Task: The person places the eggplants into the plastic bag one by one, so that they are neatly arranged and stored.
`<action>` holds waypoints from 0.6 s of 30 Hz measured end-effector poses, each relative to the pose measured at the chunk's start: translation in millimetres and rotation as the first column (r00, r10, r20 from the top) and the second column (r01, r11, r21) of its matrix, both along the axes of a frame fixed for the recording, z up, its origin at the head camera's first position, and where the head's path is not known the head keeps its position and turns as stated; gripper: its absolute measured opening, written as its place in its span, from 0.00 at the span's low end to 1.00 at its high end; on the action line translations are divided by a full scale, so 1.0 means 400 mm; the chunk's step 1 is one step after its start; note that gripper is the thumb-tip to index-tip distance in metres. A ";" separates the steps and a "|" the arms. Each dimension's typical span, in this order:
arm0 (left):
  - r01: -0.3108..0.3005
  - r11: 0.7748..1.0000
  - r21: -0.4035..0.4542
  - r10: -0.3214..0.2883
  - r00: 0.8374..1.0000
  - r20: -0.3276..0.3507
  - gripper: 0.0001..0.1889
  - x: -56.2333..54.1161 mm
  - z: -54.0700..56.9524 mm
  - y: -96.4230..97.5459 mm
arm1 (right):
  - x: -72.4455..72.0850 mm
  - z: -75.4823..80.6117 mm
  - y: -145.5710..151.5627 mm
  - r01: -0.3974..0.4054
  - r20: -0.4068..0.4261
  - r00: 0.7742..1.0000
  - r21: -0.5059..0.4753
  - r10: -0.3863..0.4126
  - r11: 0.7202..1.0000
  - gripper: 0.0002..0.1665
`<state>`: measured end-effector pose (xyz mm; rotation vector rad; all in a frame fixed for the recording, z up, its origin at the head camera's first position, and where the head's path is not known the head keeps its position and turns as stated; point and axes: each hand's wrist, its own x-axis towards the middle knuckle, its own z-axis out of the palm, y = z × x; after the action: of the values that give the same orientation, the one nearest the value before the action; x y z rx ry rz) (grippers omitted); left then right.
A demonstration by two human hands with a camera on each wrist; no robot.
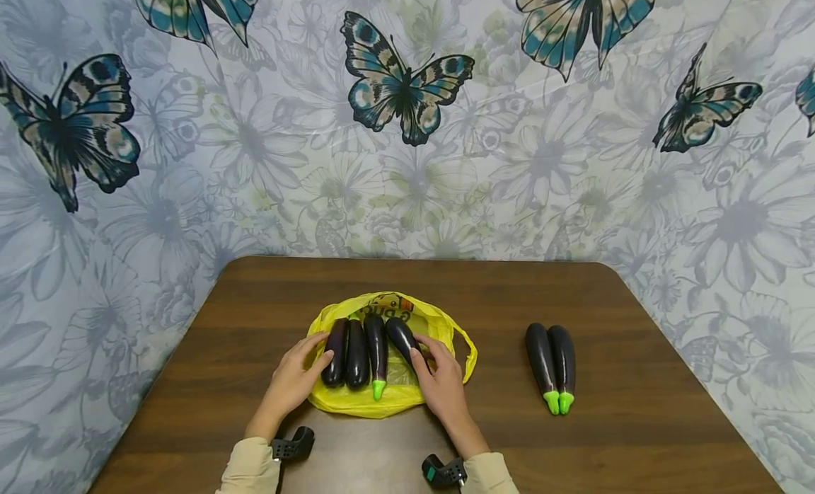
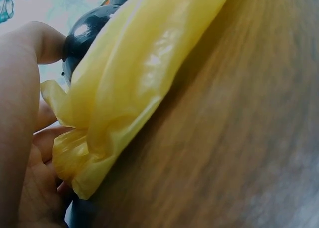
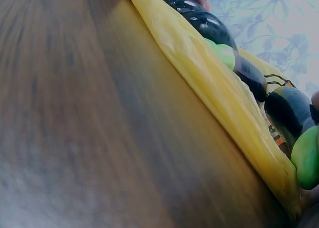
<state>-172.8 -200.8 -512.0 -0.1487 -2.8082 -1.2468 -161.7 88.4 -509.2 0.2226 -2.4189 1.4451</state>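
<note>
A yellow plastic bag lies with its mouth spread, several dark eggplants side by side in it. At its left rim my left hand holds the edge. In the left wrist view the thumb touches an eggplant, while the other fingers are partly hidden by the bag's folds. My right hand grips the rightmost eggplant, which slants inside the bag. Its green end shows in the right wrist view beside the bag rim.
Two more eggplants lie together at the right of the brown wooden table, green ends toward me. A bag handle loop sticks out at the right. Behind the table hangs a butterfly-patterned cloth.
</note>
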 end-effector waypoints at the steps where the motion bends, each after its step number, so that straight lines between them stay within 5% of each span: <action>1: 0.000 1.000 0.001 0.000 1.000 0.000 0.28 0.001 0.001 -0.001 | 0.001 0.000 -0.001 -0.002 0.006 1.000 0.000 0.002 1.000 0.19; 18: 0.008 1.000 0.008 -0.008 1.000 0.010 0.29 -0.001 0.007 0.001 | 0.006 0.010 0.002 -0.087 0.096 0.992 -0.003 0.087 0.996 0.28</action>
<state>-173.4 -200.5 -509.3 -0.1539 -2.8137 -1.2641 -159.4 89.3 -505.3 0.2675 -2.5152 1.5246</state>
